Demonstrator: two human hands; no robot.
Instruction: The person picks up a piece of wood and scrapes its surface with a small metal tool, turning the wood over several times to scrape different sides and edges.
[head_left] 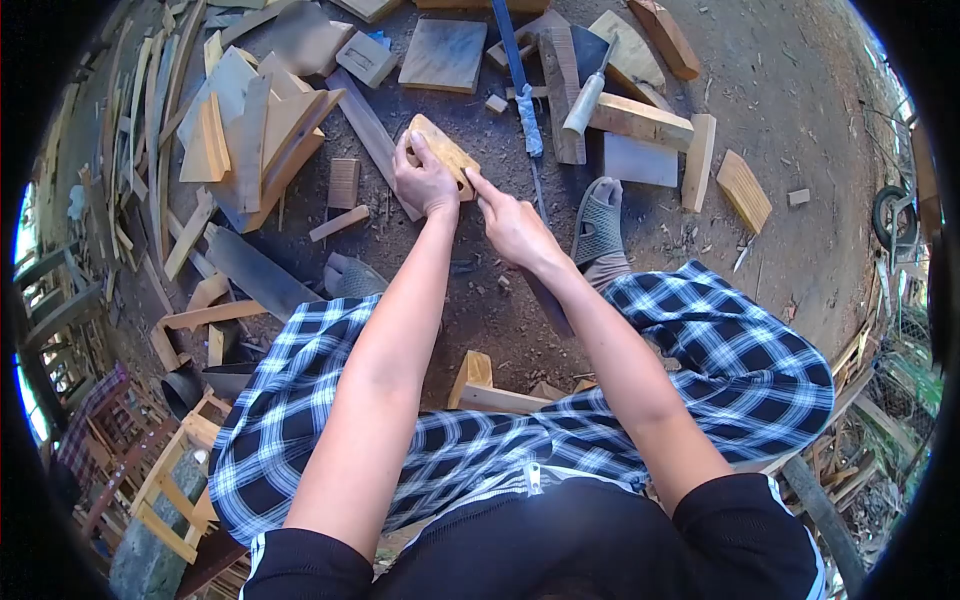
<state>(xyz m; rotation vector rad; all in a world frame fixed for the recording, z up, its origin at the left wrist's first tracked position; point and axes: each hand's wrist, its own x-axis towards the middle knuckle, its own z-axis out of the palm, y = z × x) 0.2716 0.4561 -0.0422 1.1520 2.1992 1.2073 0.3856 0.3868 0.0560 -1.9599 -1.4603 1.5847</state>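
Note:
Out in front of me, my left hand grips a small yellowish wooden block with dark holes in it, the thumb lying over its left side. My right hand touches the block's lower right edge with a fingertip. Its other fingers are curled round a dark, flat tool, which sticks out below the palm toward me; its far end is hidden. A blue saw-like tool with a wrapped handle lies just beyond my right hand.
A hammer-like tool rests among wood pieces at the upper right. Stacked boards and long strips lie at the left. A wooden frame piece is near my lap. My sandalled foot is at the right.

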